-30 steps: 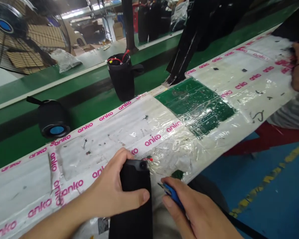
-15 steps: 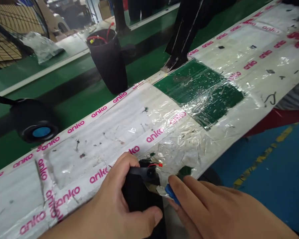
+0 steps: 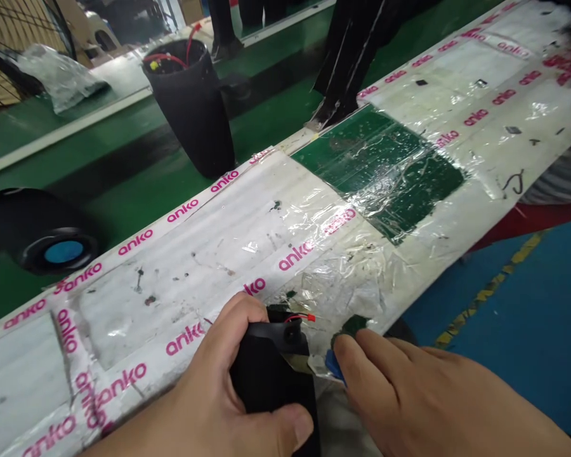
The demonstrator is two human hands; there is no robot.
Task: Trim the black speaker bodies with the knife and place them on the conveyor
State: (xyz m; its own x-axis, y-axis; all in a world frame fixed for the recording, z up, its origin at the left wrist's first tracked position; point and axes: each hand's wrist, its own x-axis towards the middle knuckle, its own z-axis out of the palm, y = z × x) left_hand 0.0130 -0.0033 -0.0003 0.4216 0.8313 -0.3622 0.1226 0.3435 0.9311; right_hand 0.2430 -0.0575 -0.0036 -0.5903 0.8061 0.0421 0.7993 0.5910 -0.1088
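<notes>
My left hand [image 3: 219, 397] is wrapped round a black cylindrical speaker body [image 3: 271, 381] held at the near edge of the workbench, thumb across its front. A red wire [image 3: 301, 317] sticks out of its top. My right hand [image 3: 419, 400] pinches a blue-handled tool [image 3: 332, 368] whose metal blade [image 3: 299, 363] touches the speaker body near its top rim.
The bench [image 3: 228, 241] is covered in white sheeting and pink "anko" tape, with a green patch [image 3: 385, 171] under clear film. Beyond it, on a green conveyor, stand an upright black speaker shell [image 3: 193, 108] with wires and another lying on its side [image 3: 42, 231]. A person sits at far right [image 3: 568, 178].
The view has shifted closer and down. My right hand moved left, bringing the blade against the speaker body; my left hand kept its grip.
</notes>
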